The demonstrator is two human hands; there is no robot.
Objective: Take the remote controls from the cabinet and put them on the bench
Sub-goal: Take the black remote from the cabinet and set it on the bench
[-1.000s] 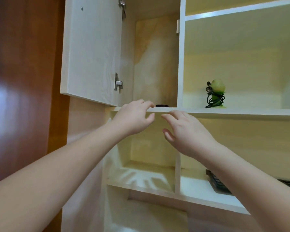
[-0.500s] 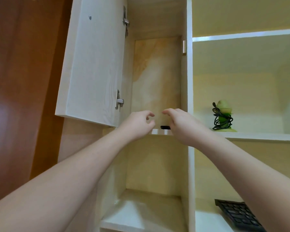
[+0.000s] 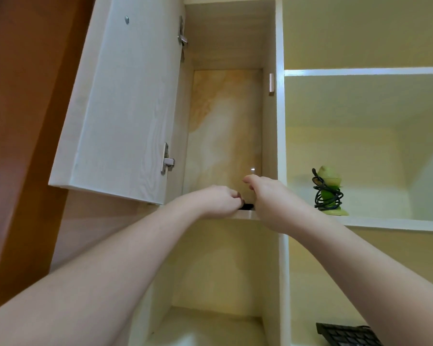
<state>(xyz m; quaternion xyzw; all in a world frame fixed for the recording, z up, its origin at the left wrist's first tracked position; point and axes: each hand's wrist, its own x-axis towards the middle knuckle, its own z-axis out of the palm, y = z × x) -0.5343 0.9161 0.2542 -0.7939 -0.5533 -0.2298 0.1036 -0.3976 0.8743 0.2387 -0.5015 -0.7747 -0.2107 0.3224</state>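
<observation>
The cabinet's white door [image 3: 120,101] stands swung open to the left. On its inner shelf [image 3: 245,215] only a small black sliver of a remote control [image 3: 247,206] shows, right at the front edge between my two hands. My left hand [image 3: 216,201] reaches over the shelf edge, its curled fingertips pinching the left end of the remote. My right hand [image 3: 273,199] is over the shelf just right of the sliver, with its fingers bent down into the compartment and hidden behind the knuckles. The rest of the remote is out of sight.
A green figure wrapped in black cable [image 3: 328,193] stands on the open shelf to the right. A black keyboard [image 3: 348,334] lies on a lower shelf at bottom right. A brown wooden panel [image 3: 23,121] runs along the left, beside the door.
Both hands have moved forward from the shelf's front edge into the compartment and closed in on the black remote. The view has tilted further upward.
</observation>
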